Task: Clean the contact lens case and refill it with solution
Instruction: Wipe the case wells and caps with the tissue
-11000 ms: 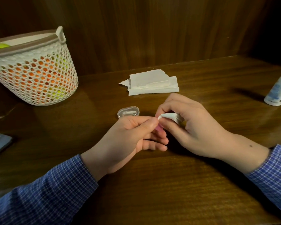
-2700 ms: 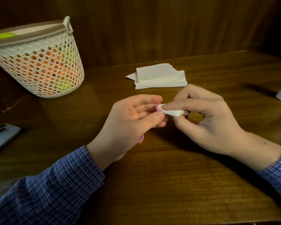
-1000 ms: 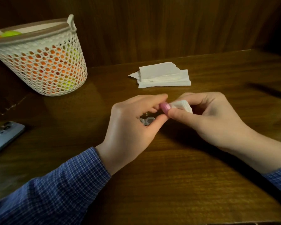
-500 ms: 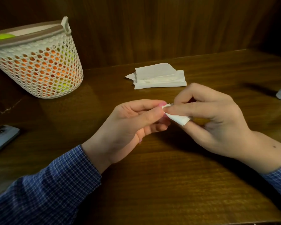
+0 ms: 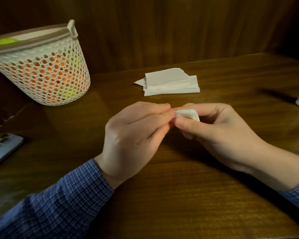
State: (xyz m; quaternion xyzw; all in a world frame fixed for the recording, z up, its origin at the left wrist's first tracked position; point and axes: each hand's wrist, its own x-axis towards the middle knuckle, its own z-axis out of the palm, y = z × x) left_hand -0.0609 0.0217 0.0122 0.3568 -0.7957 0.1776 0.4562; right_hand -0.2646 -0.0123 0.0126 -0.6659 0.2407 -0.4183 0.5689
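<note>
Fingers [image 5: 162, 116] pinching pink case [image 5: 171, 120] — tissue [image 5: 188, 115] touching, right hand [image 5: 219, 133]

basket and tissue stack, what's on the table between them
Nothing: in the head view only bare wooden table lies between the basket and the tissue stack.

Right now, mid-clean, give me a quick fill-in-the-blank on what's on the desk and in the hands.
1. The right hand pinches a folded ____ against the pink case part.
2. The stack of tissues lies on the ____.
3. The white mesh basket stands to the ____ of the tissues.
4. The left hand holds the ____ case part.

Missing: tissue; desk; left; pink
</note>
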